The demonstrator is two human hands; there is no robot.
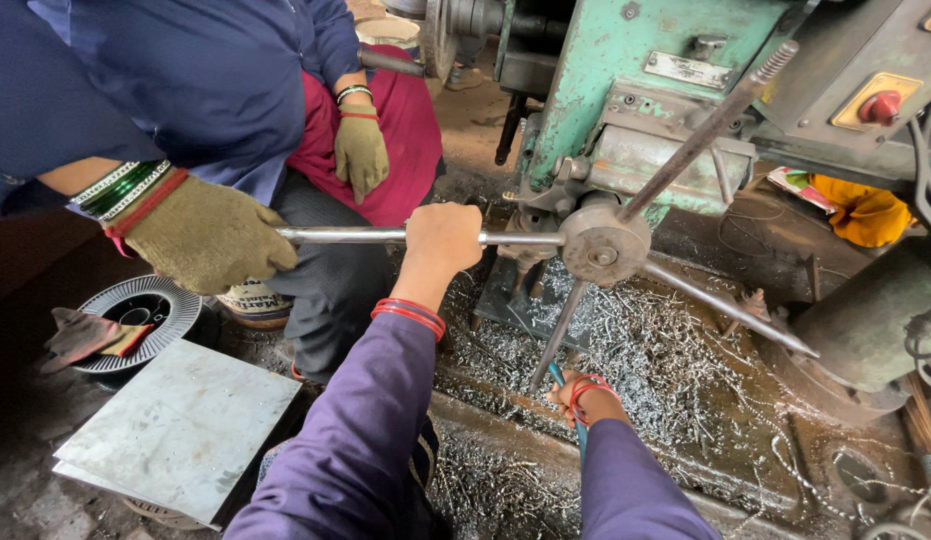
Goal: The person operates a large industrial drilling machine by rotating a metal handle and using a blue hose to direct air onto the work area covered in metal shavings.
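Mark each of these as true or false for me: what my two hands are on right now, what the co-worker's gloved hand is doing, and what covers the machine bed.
1. The left hand grips the horizontal handle bar. True.
2. The right hand is empty. False: it holds a blue-handled tool.
3. A co-worker's gloved hand holds the same bar. True.
4. The machine bed is clean. False: metal shavings cover it.

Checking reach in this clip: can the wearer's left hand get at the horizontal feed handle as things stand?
Probably yes: the left hand is already closed around the horizontal handle bar beside the hub. A co-worker's gloved hand grips the same bar farther out, apart from it, so nothing blocks it.
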